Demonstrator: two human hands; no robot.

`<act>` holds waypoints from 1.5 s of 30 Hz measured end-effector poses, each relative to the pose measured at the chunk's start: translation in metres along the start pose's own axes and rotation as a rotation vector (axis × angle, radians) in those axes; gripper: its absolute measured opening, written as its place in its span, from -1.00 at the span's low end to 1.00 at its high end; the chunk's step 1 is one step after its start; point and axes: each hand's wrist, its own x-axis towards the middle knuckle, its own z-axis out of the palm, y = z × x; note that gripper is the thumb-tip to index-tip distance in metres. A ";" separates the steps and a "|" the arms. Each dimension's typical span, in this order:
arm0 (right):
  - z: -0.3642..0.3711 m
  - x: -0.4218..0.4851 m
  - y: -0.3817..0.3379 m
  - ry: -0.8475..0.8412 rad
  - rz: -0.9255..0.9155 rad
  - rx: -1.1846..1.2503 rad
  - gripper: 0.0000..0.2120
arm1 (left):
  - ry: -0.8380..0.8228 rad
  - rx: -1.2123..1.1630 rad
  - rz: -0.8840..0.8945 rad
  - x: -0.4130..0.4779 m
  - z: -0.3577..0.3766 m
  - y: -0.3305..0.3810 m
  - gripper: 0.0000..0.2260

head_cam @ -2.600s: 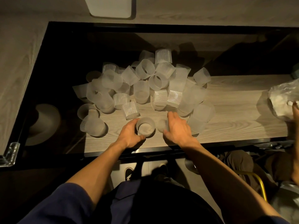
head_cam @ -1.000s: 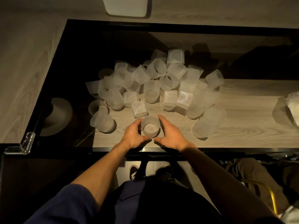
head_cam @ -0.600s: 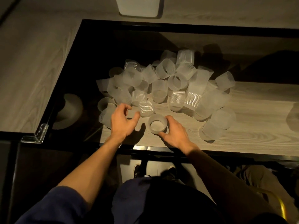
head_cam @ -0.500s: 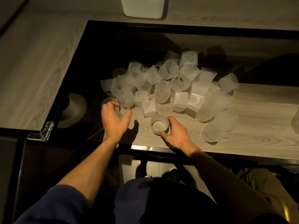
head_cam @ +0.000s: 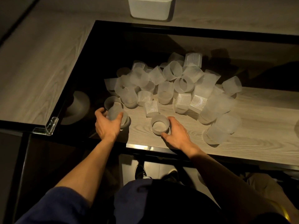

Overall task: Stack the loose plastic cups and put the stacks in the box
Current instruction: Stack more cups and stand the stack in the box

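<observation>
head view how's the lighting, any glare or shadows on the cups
Head view: dim, warm light; the cup pile is lit on the right and fades into dark at left; a bright glint sits on the shelf's front edge; cup shadows fall behind the pile.

Dim, warm-yellow light on a mostly dark scene, brightest in the middle.

The frosted translucent plastic cups (head_cam: 178,88) and the pale wood-grain tabletop (head_cam: 250,126) catch most of the light. Soft cup shadows fall on the far side of the pile, and a dark shadow lies on the wood just beside the left hand (head_cam: 106,125). Hard glints sit on the metal edge strip (head_cam: 139,147) and the clear plastic corner bracket (head_cam: 48,126). The glossy black surround (head_cam: 97,62) and the person's dark clothes (head_cam: 161,204) lose all detail. Ribs read sharply on the ribbed cup (head_cam: 113,113). The right hand (head_cam: 176,136) is evenly lit. Straight edges lean and bow toward the corners, and the white plastic box (head_cam: 149,7) looks slightly soft.
</observation>
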 end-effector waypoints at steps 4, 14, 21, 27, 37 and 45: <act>0.000 -0.002 0.004 0.004 0.012 0.015 -0.38 | 0.001 -0.008 0.071 0.001 -0.002 -0.006 -0.27; 0.003 -0.004 0.008 0.008 0.022 0.016 -0.36 | -0.232 0.131 0.122 0.000 0.010 -0.023 -0.27; 0.003 -0.003 0.008 0.006 0.022 -0.001 -0.34 | -0.282 0.119 0.128 0.000 0.012 -0.019 -0.23; 0.005 -0.002 0.009 0.019 0.028 0.013 -0.35 | -0.431 -0.167 0.152 -0.014 0.016 0.014 -0.22; 0.014 -0.003 0.015 0.023 0.104 0.093 -0.41 | -0.711 -0.084 0.445 -0.045 0.035 0.054 -0.19; 0.013 -0.004 0.022 -0.004 0.191 0.124 -0.41 | -0.676 0.298 0.637 -0.057 0.053 0.041 -0.17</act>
